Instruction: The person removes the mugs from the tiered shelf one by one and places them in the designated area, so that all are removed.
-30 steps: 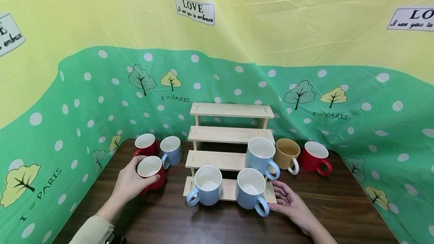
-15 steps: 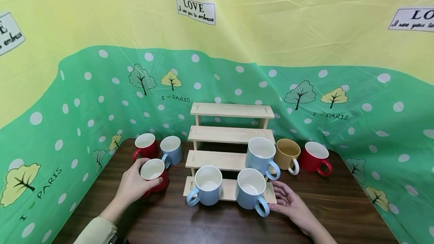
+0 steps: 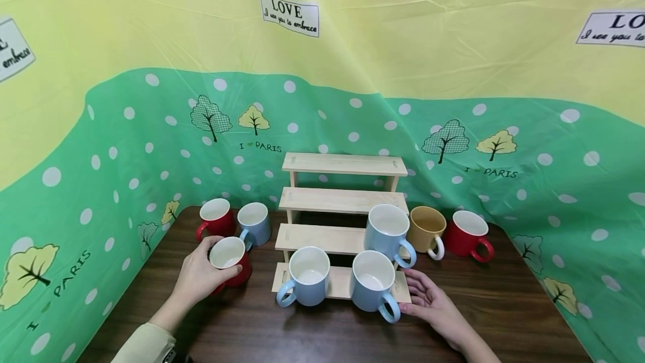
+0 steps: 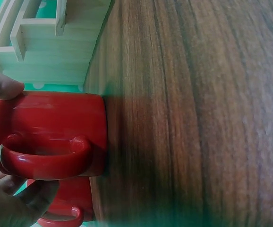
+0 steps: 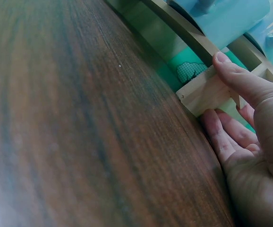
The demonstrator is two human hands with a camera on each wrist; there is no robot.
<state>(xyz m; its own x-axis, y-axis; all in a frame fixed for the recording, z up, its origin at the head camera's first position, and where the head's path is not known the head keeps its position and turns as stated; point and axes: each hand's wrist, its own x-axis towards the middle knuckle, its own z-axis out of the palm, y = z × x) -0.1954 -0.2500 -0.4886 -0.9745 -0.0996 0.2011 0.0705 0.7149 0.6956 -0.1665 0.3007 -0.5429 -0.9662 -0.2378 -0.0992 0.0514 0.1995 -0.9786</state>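
My left hand (image 3: 196,274) grips a red mug (image 3: 243,274) with a white inside, thumb on the near side and fingers around the far side at the rim. In the left wrist view the mug's handle (image 4: 51,161) shows, with its base close to the table. A stepped wooden display shelf (image 3: 319,238) stands in the middle. Two light blue mugs, left (image 3: 311,287) and right (image 3: 370,287), stand on its lowest step; another blue mug (image 3: 383,240) is one step up at the right. My right hand (image 3: 433,308) holds the shelf's lower right end, thumb at its front edge (image 5: 212,71).
At the back left of the brown table (image 3: 242,335) are another red mug (image 3: 221,223) and a blue mug (image 3: 259,231). A mustard mug (image 3: 422,238) with a white handle and a red mug (image 3: 458,244) stand right of the shelf. A patterned cloth (image 3: 342,128) hangs behind.
The left hand has moved the red mug slightly right and toward the person, then stayed nearly still over the last half second. The right hand and the shelf have not moved.
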